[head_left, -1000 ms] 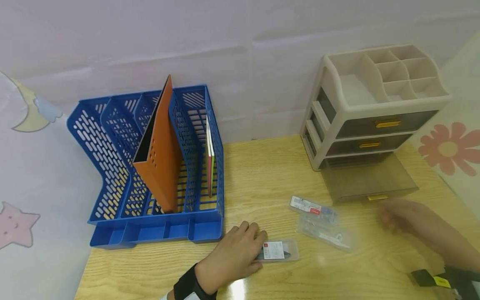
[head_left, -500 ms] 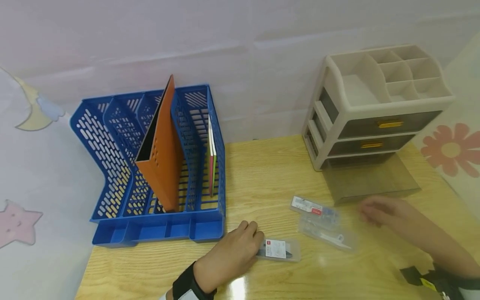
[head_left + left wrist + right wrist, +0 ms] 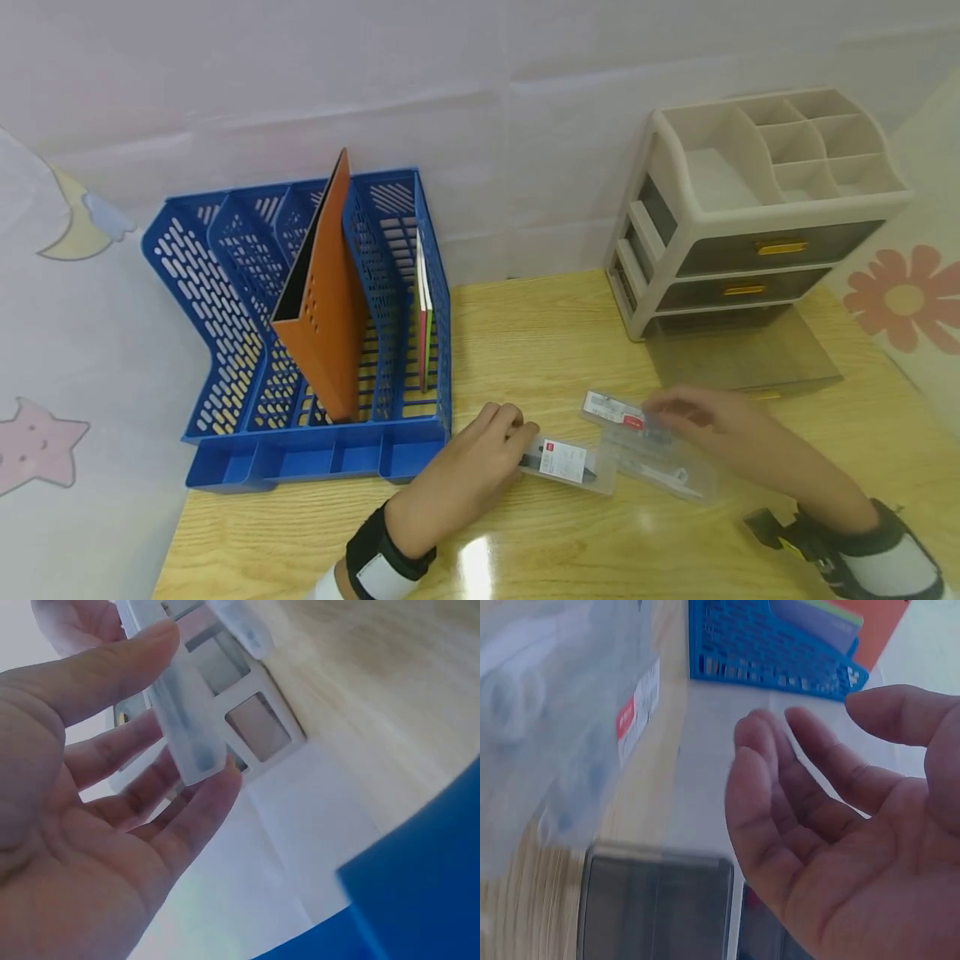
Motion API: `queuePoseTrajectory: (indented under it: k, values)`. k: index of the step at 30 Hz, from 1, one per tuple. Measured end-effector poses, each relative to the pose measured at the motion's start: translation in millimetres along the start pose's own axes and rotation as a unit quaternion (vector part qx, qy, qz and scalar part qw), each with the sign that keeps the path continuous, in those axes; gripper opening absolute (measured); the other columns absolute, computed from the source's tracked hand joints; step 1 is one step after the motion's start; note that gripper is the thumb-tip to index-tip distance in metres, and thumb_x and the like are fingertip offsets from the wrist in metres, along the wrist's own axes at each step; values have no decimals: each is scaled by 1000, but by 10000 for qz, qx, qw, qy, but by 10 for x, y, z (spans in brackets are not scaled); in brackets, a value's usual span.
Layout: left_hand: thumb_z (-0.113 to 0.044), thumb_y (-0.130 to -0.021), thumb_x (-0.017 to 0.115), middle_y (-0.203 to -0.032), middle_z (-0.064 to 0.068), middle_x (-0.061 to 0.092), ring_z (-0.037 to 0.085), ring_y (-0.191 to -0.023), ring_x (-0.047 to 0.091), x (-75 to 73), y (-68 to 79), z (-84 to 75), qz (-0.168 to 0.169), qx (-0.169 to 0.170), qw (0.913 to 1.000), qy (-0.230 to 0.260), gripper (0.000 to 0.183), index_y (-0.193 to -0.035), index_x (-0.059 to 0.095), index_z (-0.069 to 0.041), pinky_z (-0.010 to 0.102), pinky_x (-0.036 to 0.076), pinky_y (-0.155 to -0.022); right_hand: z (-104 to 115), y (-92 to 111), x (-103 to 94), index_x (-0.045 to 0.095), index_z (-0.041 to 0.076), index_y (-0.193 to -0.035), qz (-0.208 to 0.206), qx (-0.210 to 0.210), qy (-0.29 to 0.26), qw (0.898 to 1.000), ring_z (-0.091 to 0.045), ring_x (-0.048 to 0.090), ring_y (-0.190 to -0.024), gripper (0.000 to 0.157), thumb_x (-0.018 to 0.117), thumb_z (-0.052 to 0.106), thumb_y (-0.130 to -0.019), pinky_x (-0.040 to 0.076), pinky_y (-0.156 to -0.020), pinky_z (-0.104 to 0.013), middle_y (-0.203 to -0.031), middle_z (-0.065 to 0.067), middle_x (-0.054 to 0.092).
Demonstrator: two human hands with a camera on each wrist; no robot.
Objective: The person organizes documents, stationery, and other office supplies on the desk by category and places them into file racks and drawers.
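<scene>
My left hand (image 3: 476,454) grips the left end of a clear plastic case (image 3: 566,462) that has a white-and-red label and a dark slim item inside. In the left wrist view the thumb and fingers pinch the translucent case (image 3: 184,724) from both sides. My right hand (image 3: 720,429) reaches over two more clear cases; its fingers are loosely bent with nothing between them in the right wrist view. The labelled case (image 3: 611,409) has its right end under those fingers. Below it lies another case (image 3: 667,473) with a white ring-ended item.
A beige drawer organizer (image 3: 772,221) stands at the back right, its bottom drawer (image 3: 750,354) pulled out. On the left a blue file rack (image 3: 318,454) holds an orange folder (image 3: 330,350) and thin booklets (image 3: 424,333). Wood-grain table (image 3: 525,333) lies between them.
My right hand has moved left from the drawer front to above the two cases. My left hand has shifted the held case slightly up and right, turning it a little.
</scene>
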State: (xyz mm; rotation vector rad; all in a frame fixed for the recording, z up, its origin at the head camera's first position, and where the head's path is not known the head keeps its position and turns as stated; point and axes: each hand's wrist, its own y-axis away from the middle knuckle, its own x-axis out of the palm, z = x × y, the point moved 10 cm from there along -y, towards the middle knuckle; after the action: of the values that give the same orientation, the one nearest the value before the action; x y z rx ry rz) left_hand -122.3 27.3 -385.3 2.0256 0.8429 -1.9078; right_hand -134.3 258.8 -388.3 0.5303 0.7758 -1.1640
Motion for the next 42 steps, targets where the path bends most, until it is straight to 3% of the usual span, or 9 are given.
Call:
queuePoseTrajectory:
  k: [4,9,17,24,28,34,42]
  values:
    - [-4,-90,77,-121,5,61,16,-111,57,-89,-56,-1,-183,72,9998,-7,38,-127,68,-10,21,54,-94,164,-98,121,70,17,-127,154,-359,-366,9986,-4,67,-107,27,66,13,-101,60,-85,-27,-123,1,74]
    - [-3,-91,77,-123,5,60,17,-116,56,-155,-121,-17,-386,194,9991,31,40,-129,66,-10,23,54,-96,262,-201,340,66,12,-133,742,-474,-991,9912,-7,67,-109,30,63,18,-104,60,-87,-27,-129,-5,71]
    - [-2,-89,78,-122,7,61,18,-115,59,-207,-191,-42,-680,364,9970,-76,39,-125,68,-10,22,54,-97,415,-226,432,63,4,-135,959,-1115,-1362,9797,-2,66,-102,35,65,8,-100,60,-81,-25,-118,-9,73]
    - [0,-91,76,-122,8,63,19,-117,60,-211,-232,-57,-864,469,9951,-48,40,-128,67,-8,23,54,-99,374,-236,493,64,7,-136,906,-846,-1225,9847,-4,67,-106,38,68,15,-100,60,-84,-26,-129,-14,70]
    - [-8,-90,79,-133,13,61,23,-126,60,-186,-240,2,-811,247,9962,175,55,-141,59,-7,28,52,-106,279,-224,490,67,15,-136,761,-551,-1131,9891,-4,66,-110,37,69,18,-99,59,-86,-24,-136,-15,68]
    - [-27,-88,84,-152,16,50,27,-140,52,-161,-168,183,-878,-332,9942,519,85,-156,38,-6,38,46,-115,132,-161,354,67,21,-136,374,-255,-903,9949,-2,66,-108,38,70,19,-98,58,-83,-24,-133,-10,70]
    - [-33,-93,77,-159,22,41,33,-148,43,-110,-23,247,-842,-333,9955,274,87,-159,31,0,43,38,-122,-33,-28,121,67,16,-137,5,-33,-1054,9944,0,66,-97,40,70,12,-97,58,-72,-24,-124,-9,73]
